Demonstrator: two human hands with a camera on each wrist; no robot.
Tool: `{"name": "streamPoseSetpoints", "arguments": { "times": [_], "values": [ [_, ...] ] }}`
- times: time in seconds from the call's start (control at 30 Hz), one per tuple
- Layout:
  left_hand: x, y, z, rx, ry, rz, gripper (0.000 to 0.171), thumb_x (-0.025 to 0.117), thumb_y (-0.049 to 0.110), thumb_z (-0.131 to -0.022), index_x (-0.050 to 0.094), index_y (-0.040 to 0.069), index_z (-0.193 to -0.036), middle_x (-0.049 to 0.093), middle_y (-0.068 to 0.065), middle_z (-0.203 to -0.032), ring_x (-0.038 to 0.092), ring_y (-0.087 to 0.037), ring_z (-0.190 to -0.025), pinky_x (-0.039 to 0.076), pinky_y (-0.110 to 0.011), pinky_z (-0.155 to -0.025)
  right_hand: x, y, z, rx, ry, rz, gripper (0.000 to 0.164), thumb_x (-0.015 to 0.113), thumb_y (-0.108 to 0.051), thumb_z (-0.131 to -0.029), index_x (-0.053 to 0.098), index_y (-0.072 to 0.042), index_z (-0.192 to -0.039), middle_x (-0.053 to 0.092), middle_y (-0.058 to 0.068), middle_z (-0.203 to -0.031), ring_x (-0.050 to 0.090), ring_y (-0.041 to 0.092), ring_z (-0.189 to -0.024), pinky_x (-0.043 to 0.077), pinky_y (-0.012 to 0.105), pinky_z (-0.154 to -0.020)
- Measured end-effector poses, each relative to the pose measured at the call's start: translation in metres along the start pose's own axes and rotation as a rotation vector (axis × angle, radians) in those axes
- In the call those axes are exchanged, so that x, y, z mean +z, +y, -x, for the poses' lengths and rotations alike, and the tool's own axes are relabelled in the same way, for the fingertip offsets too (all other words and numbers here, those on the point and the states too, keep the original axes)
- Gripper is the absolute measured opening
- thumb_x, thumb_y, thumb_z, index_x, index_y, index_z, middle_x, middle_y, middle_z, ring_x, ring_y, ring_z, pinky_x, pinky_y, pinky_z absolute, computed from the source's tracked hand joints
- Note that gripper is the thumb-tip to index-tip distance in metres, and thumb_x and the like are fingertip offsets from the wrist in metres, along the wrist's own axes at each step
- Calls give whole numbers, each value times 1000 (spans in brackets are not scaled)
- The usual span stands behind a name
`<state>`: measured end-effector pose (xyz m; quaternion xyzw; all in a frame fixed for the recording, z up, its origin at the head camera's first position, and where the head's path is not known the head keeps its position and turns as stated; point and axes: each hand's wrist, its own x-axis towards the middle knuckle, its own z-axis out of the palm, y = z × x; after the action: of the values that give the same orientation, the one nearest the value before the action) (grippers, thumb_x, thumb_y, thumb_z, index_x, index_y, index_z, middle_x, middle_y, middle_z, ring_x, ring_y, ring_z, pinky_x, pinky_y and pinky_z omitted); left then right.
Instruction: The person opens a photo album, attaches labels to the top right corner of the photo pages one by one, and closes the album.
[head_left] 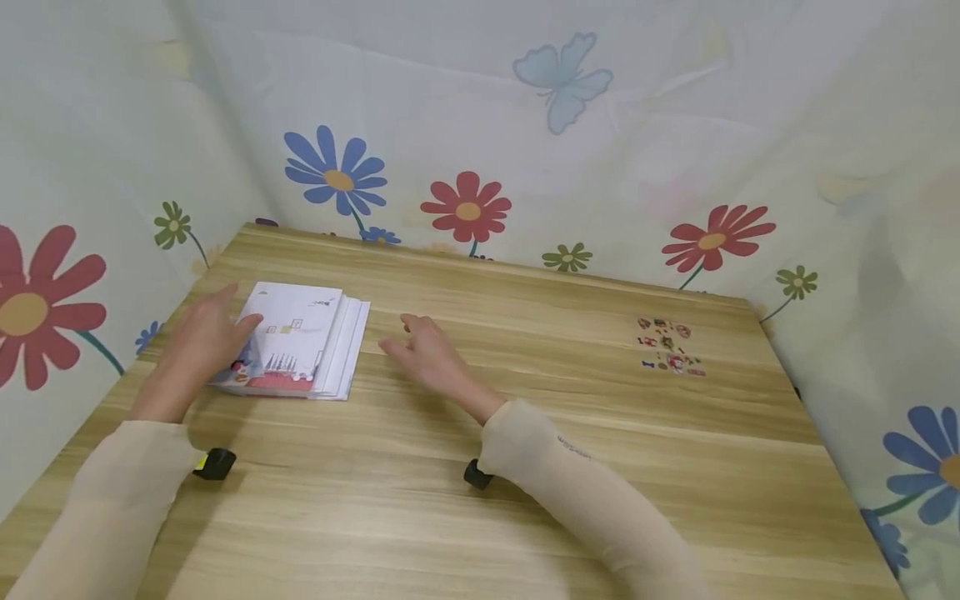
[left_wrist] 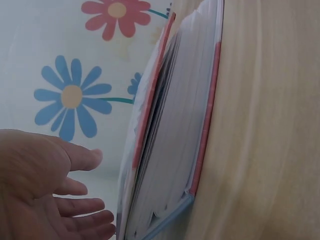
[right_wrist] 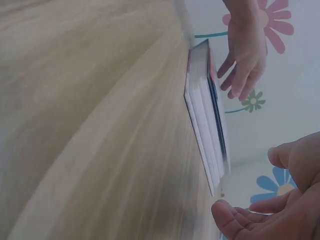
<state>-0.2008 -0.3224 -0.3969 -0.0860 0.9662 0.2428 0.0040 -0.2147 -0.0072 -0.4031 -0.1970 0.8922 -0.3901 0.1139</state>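
Pale sleeves [head_left: 592, 500] reach in nearest the camera. On the left part of the surface [head_left: 337, 500] lies the book [head_left: 300, 308], loosely closed, its pages stepping out at the right edge; it looks set down but not squared up. The left hand [head_left: 201, 332], gripping nothing, hangs relaxed at its left side, contact uncertain; the right hand [head_left: 435, 354] is free, near the other edge. Stickers [head_left: 666, 342] lie well apart at right, seemingly untouched. Nothing blocks either hand; floral cloth [head_left: 420, 83] stands behind.

the small lettering [head_left: 322, 302] on the book [head_left: 288, 342] and the dark line of print [head_left: 574, 448] along the right sleeve [head_left: 592, 504] were too small and blurred for any word to be read.
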Motion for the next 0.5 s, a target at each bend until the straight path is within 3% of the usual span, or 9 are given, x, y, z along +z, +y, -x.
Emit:
{"name": "streamPoseSetpoints", "arguments": {
  "times": [0.17, 0.27, 0.37, 0.5],
  "values": [
    [0, -7, -3, -23, -38, -18, 72, 48, 30, -106, 19, -12, -157, 32, -44, -152, 32, -61, -139, 28, -72, -116, 13, -9, -9, -21, -4, -12, 62, 57, -36, -104, 46, 7, -148, 57, 23, -145, 60, 28, -127, 51, 42, -112],
    [2, -10, -4, -28, -56, -30, 64, 49, 28, -105, 33, -15, -150, 43, -43, -141, 45, -55, -123, 39, -69, -107, 21, -14, -12, -17, -3, -8, 62, 58, -35, -104, 48, 8, -147, 59, 24, -141, 59, 26, -124, 49, 40, -113],
    [3, -13, -4, -25, -81, -41, 60, 48, 27, -106, 39, -20, -142, 47, -42, -131, 47, -49, -109, 43, -67, -98, 30, -18, -16, -17, -1, 14, 62, 58, -37, -104, 49, 6, -147, 60, 23, -141, 57, 25, -129, 47, 38, -115],
    [5, -15, -5, -13, -104, -57, 66, 45, 29, -107, 31, -23, -147, 44, -47, -136, 48, -56, -118, 40, -70, -104, 40, -21, -20, -30, 18, 18, 52, 58, -36, -103, 58, 3, -138, 65, 20, -134, 57, 25, -128, 49, 35, -110]
  ]
}}
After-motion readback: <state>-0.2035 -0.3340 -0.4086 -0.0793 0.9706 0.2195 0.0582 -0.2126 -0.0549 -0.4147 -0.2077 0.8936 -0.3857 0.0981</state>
